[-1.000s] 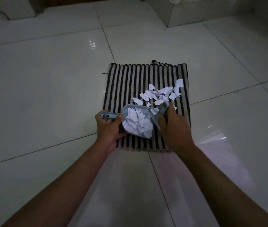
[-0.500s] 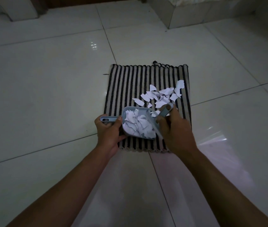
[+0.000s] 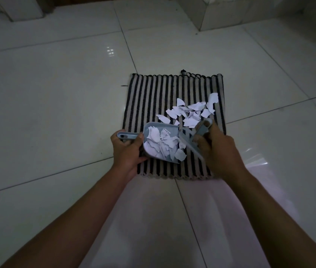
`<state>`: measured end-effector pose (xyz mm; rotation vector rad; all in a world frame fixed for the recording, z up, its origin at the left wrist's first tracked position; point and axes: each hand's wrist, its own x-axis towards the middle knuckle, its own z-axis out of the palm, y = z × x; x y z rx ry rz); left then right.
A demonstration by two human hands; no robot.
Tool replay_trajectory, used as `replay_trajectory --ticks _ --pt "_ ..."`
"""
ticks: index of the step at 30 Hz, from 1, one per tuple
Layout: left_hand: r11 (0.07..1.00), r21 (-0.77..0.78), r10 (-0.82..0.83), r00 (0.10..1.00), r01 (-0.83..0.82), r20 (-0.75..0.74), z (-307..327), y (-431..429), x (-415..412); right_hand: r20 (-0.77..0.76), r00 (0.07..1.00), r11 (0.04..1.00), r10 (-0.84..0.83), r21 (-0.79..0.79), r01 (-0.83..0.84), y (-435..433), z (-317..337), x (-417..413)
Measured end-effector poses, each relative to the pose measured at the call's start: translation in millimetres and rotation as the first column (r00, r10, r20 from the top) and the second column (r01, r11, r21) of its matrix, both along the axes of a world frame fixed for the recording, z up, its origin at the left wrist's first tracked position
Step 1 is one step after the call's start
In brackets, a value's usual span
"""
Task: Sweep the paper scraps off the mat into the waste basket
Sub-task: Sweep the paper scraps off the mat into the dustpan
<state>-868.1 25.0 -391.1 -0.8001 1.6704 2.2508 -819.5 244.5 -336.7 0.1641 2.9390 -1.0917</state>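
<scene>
Your left hand (image 3: 127, 151) grips the handle of a pale blue dustpan (image 3: 158, 126), with the thumb laid over the handle where it meets the pan. The handle's looped end sticks out past the knuckles on the left.

The dustpan sits on the near left part of a black-and-beige striped mat (image 3: 153, 93), its open mouth facing right. It holds a heap of torn white paper scraps (image 3: 159, 146), and one of them carries dark print. A single scrap (image 3: 180, 154) lies at the pan's lip.

Your right hand (image 3: 219, 151) is clenched round the handle of a grey hand brush (image 3: 201, 129). The looped handle end points up and away from you. The brush head slants down across the mouth of the pan, just beside the heap. Whether the bristles touch the mat cannot be told: that part is blurred.

A loose cluster of scraps (image 3: 192, 113) lies on the mat's right half, beyond the brush and near the right edge. The farthest piece (image 3: 213, 99) is well up that side.

The mat lies flat on glossy white floor tiles (image 3: 56, 93), with a loose thread knot at its far edge. A pale stone block (image 3: 230, 14) stands on the floor at upper right, well apart from the mat. Both your forearms are bare.
</scene>
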Motion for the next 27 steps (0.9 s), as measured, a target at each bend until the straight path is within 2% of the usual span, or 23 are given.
replay_trajectory --ticks 3,6,12,18,23,27 --pt "1.0 0.015 0.001 1.0 -0.001 0.004 0.1 -0.9 4.4 -0.059 0.99 0.992 -0.125 -0.03 0.123 15.0 1.5 0.8" --pt "1.0 0.007 0.0 1.0 0.0 -0.002 1.1 0.8 8.5 -0.056 0.977 0.979 -0.205 -0.034 0.203 15.8 -4.4 3.8" --pt "0.999 0.019 0.035 0.999 -0.035 0.033 0.6 6.0 17.0 -0.071 0.991 0.994 -0.11 -0.027 0.108 -13.8 -15.1 15.7" --pt "0.997 0.032 0.075 0.996 -0.076 0.047 -1.9 5.2 23.8 -0.052 0.961 0.953 -0.27 -0.16 0.259 -8.3 -8.4 23.7" --pt "0.998 0.029 0.058 0.996 -0.06 0.072 -5.4 9.6 30.6 -0.109 0.975 0.978 -0.193 -0.097 0.183 -34.1 -17.2 24.3" --pt "0.996 0.057 0.07 0.994 -0.074 0.081 -5.4 8.9 29.0 -0.11 0.979 0.979 -0.173 -0.132 0.158 -38.8 -11.6 18.1"
